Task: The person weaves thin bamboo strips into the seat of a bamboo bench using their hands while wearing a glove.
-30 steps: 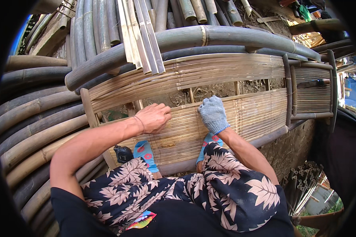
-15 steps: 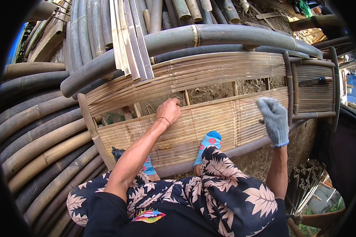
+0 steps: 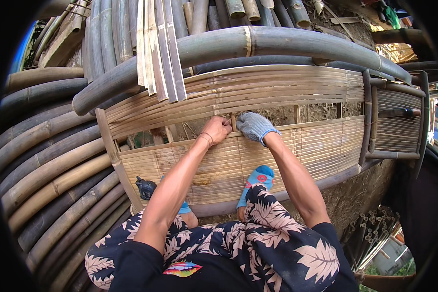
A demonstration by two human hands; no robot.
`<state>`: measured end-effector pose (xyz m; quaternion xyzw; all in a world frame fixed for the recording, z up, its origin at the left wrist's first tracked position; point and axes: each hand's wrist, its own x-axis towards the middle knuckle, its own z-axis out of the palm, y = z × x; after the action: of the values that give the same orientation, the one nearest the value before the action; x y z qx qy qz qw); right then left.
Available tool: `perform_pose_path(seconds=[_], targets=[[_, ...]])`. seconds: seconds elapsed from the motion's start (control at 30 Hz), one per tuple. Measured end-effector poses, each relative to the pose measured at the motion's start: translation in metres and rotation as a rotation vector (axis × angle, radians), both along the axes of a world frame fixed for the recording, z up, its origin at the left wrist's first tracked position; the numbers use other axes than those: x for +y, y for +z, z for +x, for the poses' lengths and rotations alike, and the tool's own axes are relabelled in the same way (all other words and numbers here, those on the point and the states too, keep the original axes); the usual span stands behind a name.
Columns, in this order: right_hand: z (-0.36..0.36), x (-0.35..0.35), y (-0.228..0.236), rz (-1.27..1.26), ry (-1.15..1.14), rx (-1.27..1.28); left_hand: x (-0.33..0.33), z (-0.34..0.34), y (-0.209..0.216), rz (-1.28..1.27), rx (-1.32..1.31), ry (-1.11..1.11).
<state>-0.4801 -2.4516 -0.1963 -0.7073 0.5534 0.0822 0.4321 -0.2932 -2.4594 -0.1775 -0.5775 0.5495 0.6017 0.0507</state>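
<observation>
A long bamboo slat panel (image 3: 277, 151) lies before me, its thin strips in two bands with a gap between. Thin cords cross the strips in rows. My left hand (image 3: 217, 129), bare, is closed in a pinch at the gap, beside a short wooden crosspiece (image 3: 233, 122). Just right of that crosspiece, my right hand (image 3: 254, 127) in a grey knitted glove is curled shut, close to the left. A fine cord seems to be in the fingers, though they mostly hide it. My feet in blue socks (image 3: 259, 177) rest on the near band.
A thick bamboo pole (image 3: 277, 41) lies along the far side, with loose split strips (image 3: 163, 58) across it. Bamboo poles (image 3: 53, 160) are stacked at left. A dark knife-like tool (image 3: 399, 112) rests on the panel's right end. A black bundle (image 3: 145, 187) sits by my left foot.
My gloved right hand has come in from the far right to beside the left hand. The left hand stays at the gap, slightly further right.
</observation>
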Motion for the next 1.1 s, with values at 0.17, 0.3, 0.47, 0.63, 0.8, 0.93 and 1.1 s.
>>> perform_pose_path(seconds=[0.17,0.3,0.47,0.63,0.8,0.93,1.1], targets=[[-0.001,-0.005,0.03,-0.008,-0.078,-0.012,0.013,0.004,-0.003,-0.356,-0.107,0.087],[-0.009,-0.02,-0.036,0.001,0.389,-0.098,-0.006,-0.013,-0.011,-0.158,-0.003,-0.065],[-0.007,-0.007,-0.025,-0.119,0.161,-0.225,0.006,0.003,-0.019,-0.185,-0.133,0.03],[-0.001,0.03,0.073,-0.535,-0.1,-0.225,0.024,0.002,0.046,-0.296,0.093,0.091],[-0.028,0.107,0.089,-0.469,-0.175,-0.393,0.016,0.015,0.067,-0.054,0.3,-0.117],[-0.138,0.261,0.095,-0.085,0.134,0.036,0.016,0.026,0.051,-0.334,0.198,-0.292],[-0.216,0.349,0.107,0.483,0.104,0.537,0.03,0.006,0.008,-0.147,-0.092,-0.26]])
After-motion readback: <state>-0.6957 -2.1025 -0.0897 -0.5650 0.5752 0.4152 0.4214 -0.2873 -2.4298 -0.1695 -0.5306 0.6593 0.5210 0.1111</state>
